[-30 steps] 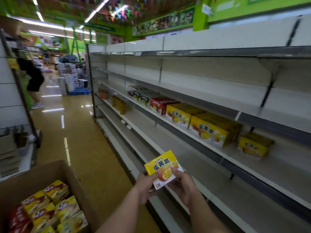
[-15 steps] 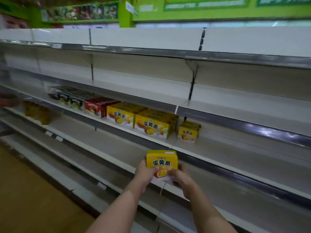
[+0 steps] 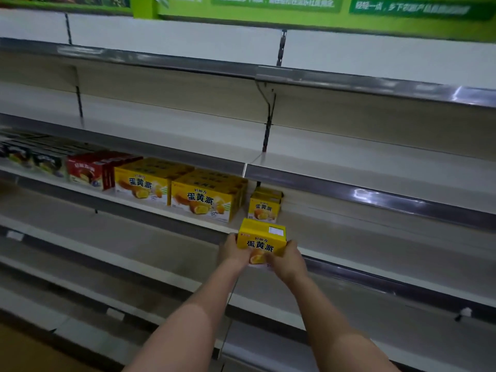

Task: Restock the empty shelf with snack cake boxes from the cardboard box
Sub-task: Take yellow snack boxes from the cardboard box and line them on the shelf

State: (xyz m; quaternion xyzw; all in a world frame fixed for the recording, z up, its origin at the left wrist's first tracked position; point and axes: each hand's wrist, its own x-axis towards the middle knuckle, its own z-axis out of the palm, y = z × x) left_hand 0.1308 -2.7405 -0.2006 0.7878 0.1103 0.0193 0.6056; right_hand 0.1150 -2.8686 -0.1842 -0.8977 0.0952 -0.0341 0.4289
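I hold a small yellow snack cake box [image 3: 261, 237] upright between both hands at the front edge of the middle shelf [image 3: 375, 237]. My left hand [image 3: 233, 252] grips its left side and my right hand [image 3: 288, 260] grips its right side. Just behind it on the shelf stands a small yellow box [image 3: 263, 209] of the same kind, with more behind it. To the left sit two rows of large yellow boxes [image 3: 204, 201], then red boxes [image 3: 88, 170]. The cardboard box is out of view.
Dark boxes [image 3: 35, 157] fill the shelf's far left. Shelves above [image 3: 375, 162] and below [image 3: 134, 253] hold nothing near my hands. A shelf upright [image 3: 268, 130] runs behind the small boxes. Green signs [image 3: 322, 6] hang overhead.
My view has swung from the aisle and cardboard box to face the shelf. Both hands have carried the yellow box up and forward to the shelf edge, turning it upright.
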